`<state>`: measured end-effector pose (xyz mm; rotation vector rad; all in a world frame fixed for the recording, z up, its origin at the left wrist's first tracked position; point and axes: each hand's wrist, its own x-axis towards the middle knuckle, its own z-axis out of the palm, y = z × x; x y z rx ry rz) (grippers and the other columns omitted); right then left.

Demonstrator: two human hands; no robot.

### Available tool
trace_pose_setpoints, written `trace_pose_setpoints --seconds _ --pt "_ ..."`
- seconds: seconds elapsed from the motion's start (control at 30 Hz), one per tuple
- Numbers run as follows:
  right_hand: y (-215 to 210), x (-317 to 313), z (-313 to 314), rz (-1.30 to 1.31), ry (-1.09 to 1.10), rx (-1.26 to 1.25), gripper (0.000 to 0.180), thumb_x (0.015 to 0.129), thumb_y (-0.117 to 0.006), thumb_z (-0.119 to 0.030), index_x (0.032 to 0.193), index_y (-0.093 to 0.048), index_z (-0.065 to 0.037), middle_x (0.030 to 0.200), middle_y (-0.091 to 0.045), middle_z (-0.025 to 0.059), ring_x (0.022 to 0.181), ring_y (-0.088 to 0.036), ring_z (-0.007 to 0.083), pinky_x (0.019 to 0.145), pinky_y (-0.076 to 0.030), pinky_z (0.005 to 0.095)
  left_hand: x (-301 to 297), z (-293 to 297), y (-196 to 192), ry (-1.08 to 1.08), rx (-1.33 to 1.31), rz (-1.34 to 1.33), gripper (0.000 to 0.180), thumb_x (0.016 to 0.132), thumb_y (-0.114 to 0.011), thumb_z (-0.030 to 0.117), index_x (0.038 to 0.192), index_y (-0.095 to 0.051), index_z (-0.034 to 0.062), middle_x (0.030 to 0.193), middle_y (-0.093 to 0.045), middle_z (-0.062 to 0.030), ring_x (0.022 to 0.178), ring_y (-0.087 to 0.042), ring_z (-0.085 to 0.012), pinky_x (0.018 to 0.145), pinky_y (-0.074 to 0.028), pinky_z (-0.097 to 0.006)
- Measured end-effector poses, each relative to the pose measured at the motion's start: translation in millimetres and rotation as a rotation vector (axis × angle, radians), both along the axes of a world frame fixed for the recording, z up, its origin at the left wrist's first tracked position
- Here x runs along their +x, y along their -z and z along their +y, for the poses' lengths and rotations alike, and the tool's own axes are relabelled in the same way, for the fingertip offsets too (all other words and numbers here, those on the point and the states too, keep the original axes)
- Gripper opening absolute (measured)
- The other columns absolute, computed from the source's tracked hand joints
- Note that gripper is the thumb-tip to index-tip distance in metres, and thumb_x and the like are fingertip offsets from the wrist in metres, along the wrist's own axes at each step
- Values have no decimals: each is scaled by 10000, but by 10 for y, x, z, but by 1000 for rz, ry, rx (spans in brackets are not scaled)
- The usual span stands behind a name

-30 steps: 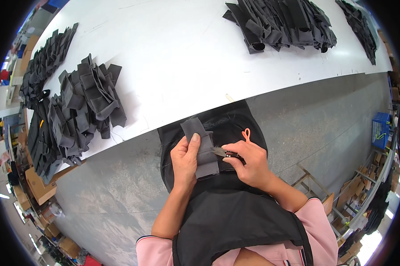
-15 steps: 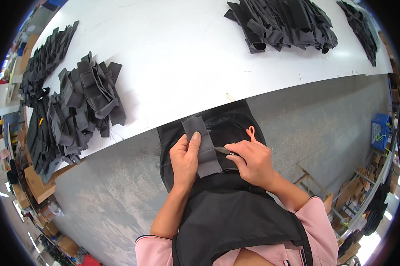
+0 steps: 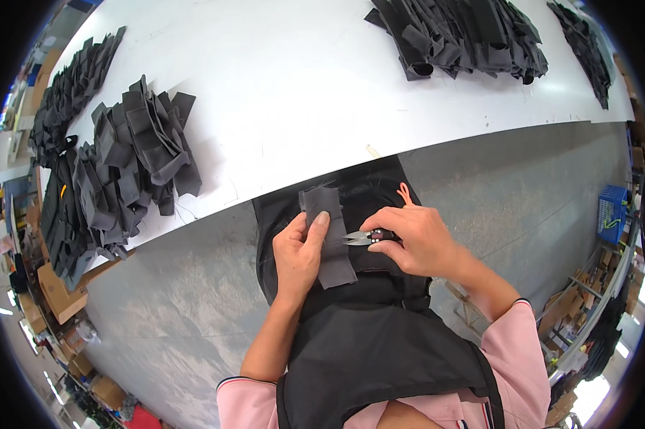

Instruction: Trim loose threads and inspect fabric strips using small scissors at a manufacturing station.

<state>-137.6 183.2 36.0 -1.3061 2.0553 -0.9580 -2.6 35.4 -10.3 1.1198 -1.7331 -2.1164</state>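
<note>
A dark grey fabric strip [image 3: 334, 247] is pinched in my left hand [image 3: 299, 250], thumb on top, above my lap. It looks folded over, with a second edge showing at its upper left. My right hand [image 3: 412, 239] grips small thread snips [image 3: 379, 237] with a dark handle and an orange cord loop [image 3: 404, 191]. Their two blades are spread apart, tips beside the strip's right edge. Under both hands lies my black apron [image 3: 379, 314], with loose threads on it near the table edge.
Ahead, the white table [image 3: 279, 100] bears a heap of grey fabric strips [image 3: 147, 143] at left and another strip pile [image 3: 465, 39] at far right. A blue crate [image 3: 612, 213] stands on the right, a cardboard box [image 3: 61, 293] at the left.
The snips have opened and drawn slightly back from the strip. The strip has turned in my left hand: the stitched line across it no longer shows, and a second edge appears.
</note>
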Motion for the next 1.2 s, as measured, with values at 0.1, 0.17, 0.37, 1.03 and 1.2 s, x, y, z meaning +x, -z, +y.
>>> trace_pose_setpoints --seconds 0.1,0.17,0.37,1.03,1.2 --pt "27 -86 -25 -16 -98 11 258 692 -726 -117 928 -626 -83 775 -635 39 642 -588 243 599 -445 330 -9 16 -18 5 1 -5 279 912 -601 239 790 -600 -12 632 -472 72 611 -355 -21 517 -294 -207" --pt "34 -150 -40 -14 -142 4 256 693 -726 -121 928 -628 -87 771 -634 39 650 -593 240 598 -444 332 -1 -3 -24 39 15 -12 276 914 -597 243 823 -616 -16 657 -508 62 622 -384 -20 533 -319 -203" --pt "77 -248 -60 -111 -220 39 212 733 -703 -127 924 -613 -107 765 -642 39 704 -616 267 831 -458 446 -25 -13 -90 74 161 -10 283 917 -590 251 955 -660 -21 793 -628 11 706 -507 -32 630 -412 -193" --pt "133 200 108 -440 269 -60 197 785 -663 -29 977 -636 4 853 -666 73 729 -618 110 649 -481 242 -54 -27 -75 -10 338 13 265 920 -595 230 993 -651 -18 831 -645 -15 693 -549 -42 619 -452 -197" --pt "97 301 130 -326 326 -103 218 752 -685 -18 964 -637 -7 804 -656 86 689 -625 157 617 -473 263 -41 -12 -71 -56 375 11 256 920 -596 230 981 -652 -12 827 -645 -10 692 -547 -40 615 -448 -198"
